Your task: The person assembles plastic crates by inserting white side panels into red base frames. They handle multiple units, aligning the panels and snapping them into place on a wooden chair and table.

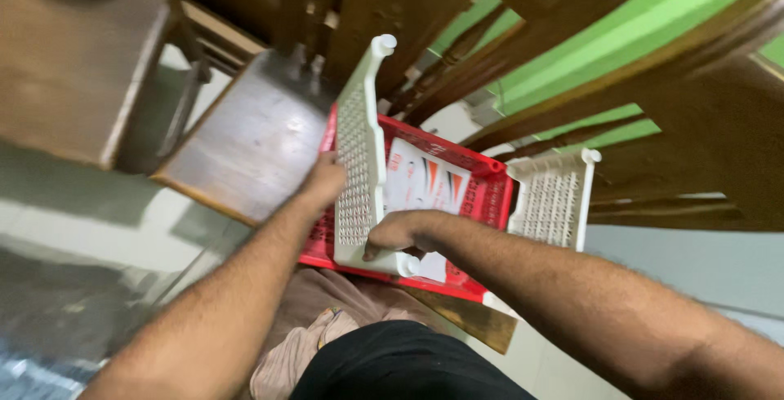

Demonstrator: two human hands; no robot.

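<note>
Red crate (pixel 482 192): resting on wooden chair seat (pixel 245 147). White perforated panel (pixel 359 163): upright in crate, your right hand (pixel 404 232) grip clamped at its lower corner, left hand (pixel 322 181) closed on the edge. Steady both ends evenly.

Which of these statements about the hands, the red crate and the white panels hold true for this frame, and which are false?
1. The right hand grips the lower end of a white perforated panel. True.
2. The crate is blue. False: it is red.
3. The left hand is at the crate's left side, beside the same panel. True.
4. A second white panel stands at the crate's right end. True.
5. Both hands rest flat on the wooden table. False: both are at the crate and the panel.
</note>
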